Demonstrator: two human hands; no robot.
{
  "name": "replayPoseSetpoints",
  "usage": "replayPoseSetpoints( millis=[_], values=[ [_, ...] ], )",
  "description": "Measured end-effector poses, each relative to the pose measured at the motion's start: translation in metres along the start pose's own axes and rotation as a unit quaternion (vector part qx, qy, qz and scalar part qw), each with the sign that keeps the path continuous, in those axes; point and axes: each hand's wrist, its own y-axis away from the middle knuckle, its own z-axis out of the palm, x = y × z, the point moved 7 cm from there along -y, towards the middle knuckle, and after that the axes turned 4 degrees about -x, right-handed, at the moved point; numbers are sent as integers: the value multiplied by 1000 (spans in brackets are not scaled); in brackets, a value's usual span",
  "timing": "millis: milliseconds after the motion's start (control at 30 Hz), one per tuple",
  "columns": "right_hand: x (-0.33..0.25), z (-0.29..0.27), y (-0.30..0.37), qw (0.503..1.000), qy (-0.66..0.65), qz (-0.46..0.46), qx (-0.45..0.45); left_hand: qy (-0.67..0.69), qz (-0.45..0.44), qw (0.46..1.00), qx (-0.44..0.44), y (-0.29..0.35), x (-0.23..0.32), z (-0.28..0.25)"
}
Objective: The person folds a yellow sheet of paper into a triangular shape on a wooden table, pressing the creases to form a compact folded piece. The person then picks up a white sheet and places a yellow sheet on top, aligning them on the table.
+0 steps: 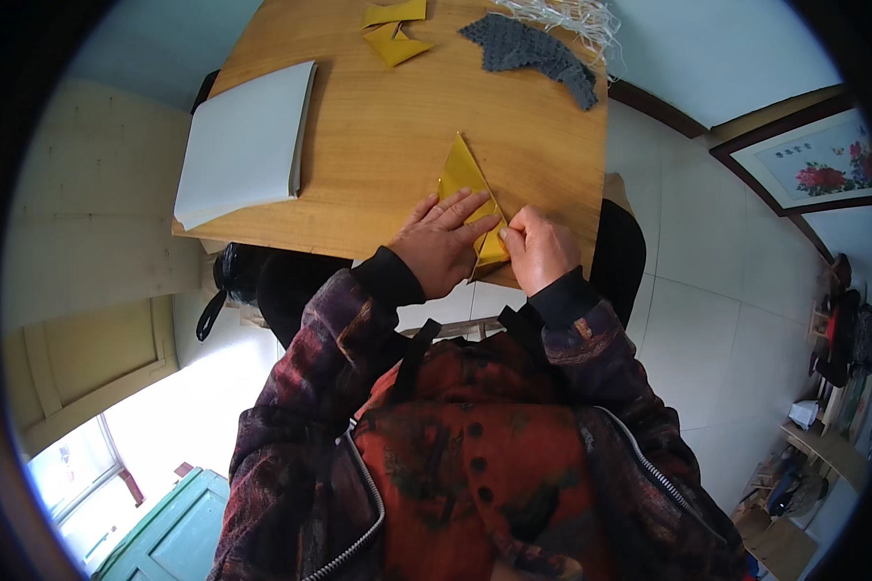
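Note:
A folded sheet of golden-yellow paper [465, 169] lies near the front edge of the wooden table, one sharp corner pointing away from me. Across its lower middle my left hand [441, 237] rests flat, fingers stretched out and pressing it to the tabletop. At the paper's lower right edge my right hand [541, 247] is closed, with thumb and forefinger pinching the paper. Part of the paper is hidden under my left fingers.
Folded yellow paper pieces [395, 41] lie at the table's far side. To their right are a dark grey textured cloth [528, 53] and a bundle of white strings [576, 19]. A stack of white sheets [247, 140] sits on the left of the wooden table [368, 126].

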Motion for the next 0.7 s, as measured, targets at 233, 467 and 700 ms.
replayPoseSetpoints(
  millis=[233,467,700],
  values=[
    [15,-2,8,986,-162,17,-42,-6,1,1000,-14,0,-1,-2],
    [9,-3,13,994,-107,-24,-20,-21,-5,1000,-18,0,-1,0],
    [6,-4,15,997,-68,-35,-5,-69,15,997,-23,-1,-3,4]
  ],
)
